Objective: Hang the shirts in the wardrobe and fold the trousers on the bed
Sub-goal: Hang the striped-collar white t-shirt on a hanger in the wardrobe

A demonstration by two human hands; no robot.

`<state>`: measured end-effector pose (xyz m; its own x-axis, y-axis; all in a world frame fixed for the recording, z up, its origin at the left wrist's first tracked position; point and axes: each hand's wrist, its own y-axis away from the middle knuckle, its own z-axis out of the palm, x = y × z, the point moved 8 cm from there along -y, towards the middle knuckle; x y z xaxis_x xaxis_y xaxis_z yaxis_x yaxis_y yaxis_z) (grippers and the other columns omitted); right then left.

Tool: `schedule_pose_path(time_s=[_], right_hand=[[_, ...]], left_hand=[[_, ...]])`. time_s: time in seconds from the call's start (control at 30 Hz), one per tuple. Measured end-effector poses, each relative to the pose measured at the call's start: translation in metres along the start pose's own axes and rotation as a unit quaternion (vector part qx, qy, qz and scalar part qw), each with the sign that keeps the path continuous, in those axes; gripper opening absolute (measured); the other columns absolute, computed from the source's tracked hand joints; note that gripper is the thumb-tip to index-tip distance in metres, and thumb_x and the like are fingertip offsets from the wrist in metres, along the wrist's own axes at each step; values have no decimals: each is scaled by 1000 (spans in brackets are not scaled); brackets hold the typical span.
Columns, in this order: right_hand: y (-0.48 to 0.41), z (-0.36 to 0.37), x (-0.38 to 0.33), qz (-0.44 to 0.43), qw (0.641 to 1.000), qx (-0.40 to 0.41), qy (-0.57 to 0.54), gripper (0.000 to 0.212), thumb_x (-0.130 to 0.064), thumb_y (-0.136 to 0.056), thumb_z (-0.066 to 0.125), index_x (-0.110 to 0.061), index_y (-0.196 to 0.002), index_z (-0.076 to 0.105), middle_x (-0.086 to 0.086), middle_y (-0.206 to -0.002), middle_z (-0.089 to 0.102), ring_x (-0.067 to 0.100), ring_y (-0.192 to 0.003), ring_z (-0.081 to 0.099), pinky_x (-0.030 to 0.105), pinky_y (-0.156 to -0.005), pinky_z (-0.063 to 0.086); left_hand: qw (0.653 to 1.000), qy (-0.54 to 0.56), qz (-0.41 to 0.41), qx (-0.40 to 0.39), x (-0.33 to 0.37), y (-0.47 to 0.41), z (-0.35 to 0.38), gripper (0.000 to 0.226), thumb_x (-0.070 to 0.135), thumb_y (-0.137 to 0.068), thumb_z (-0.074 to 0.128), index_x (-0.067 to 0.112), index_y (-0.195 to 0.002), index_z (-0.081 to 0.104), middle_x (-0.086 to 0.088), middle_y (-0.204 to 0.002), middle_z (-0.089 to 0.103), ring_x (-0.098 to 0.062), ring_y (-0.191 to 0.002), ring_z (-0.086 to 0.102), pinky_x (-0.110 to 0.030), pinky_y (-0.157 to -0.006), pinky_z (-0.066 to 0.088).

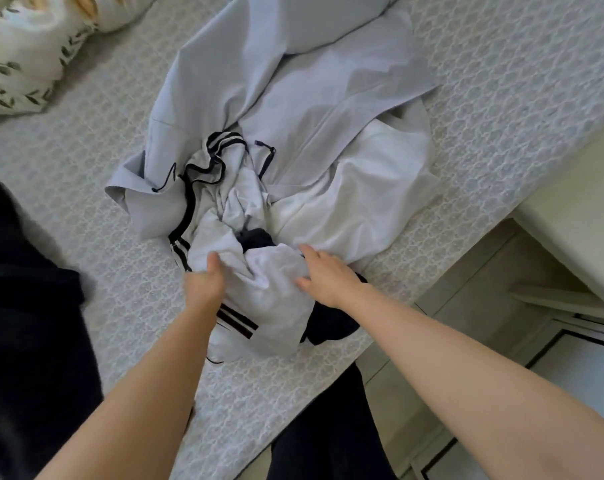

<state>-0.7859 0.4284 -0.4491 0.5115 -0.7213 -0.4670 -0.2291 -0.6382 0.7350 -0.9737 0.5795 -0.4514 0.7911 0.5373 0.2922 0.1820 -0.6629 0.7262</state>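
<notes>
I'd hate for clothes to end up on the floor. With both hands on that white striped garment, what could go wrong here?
1. The white striped garment under the left hand and right hand is bunched up with the grey zip jacket, so lifting it may drag the jacket along.
2. The dark garment beneath it lies close to the bed edge and could slip off to the floor.

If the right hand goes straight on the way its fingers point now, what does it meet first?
The right hand lies on the white garment. Going straight on, it would probably meet the dark cloth just ahead, though depth is unclear.
</notes>
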Motion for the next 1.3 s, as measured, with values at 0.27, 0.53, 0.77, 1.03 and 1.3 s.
schedule_pose_path(time_s=[0.27, 0.53, 0.77, 1.03, 1.3], right_hand=[[14, -11, -9, -43, 993, 98, -58, 23, -29, -103, 40, -15, -108, 58, 3, -110, 61, 24, -100, 57, 43, -82, 49], [69, -41, 34, 41, 985, 121, -120, 27, -28, -102, 40, -15, -80, 47, 4, -80, 57, 26, -79, 57, 41, -69, 48], [128, -97, 24, 74, 924, 204, -315, 18, -28, -100, 47, -18, -111, 56, 0, -111, 60, 16, -98, 57, 25, -72, 43], [180, -97, -11, 92, 827, 71, -550, 52, -48, -77, 71, -31, -120, 47, -2, -103, 64, 15, -88, 67, 36, -71, 60], [215, -80, 27, 180, 710, 189, -654, 46, 11, -76, 38, -15, -54, 68, 7, -58, 54, 20, -55, 50, 29, -57, 42]], left_hand=[[992, 113, 24, 56, 0, -1, -40, 25, 27, -84, 76, 7, -88, 62, -1, -84, 63, -24, -84, 61, -36, -74, 48], [929, 93, 344, 102, 77, 127, -59, 12, 14, -89, 67, 18, -81, 59, 4, -73, 60, -3, -64, 54, -17, -63, 46], [814, -71, 571, 78, 109, 253, -29, 23, -13, -82, 62, 7, -92, 70, 8, -69, 37, -17, -64, 39, -22, -58, 29], [684, -252, 684, -24, 76, 330, 8, 50, -18, -57, 77, 13, -97, 77, -2, -66, 45, -22, -62, 45, -31, -52, 33], [730, -312, 569, -213, 35, 334, 24, 49, 10, -93, 61, 31, -137, 56, 4, -86, 48, -15, -84, 46, -25, -73, 38]])
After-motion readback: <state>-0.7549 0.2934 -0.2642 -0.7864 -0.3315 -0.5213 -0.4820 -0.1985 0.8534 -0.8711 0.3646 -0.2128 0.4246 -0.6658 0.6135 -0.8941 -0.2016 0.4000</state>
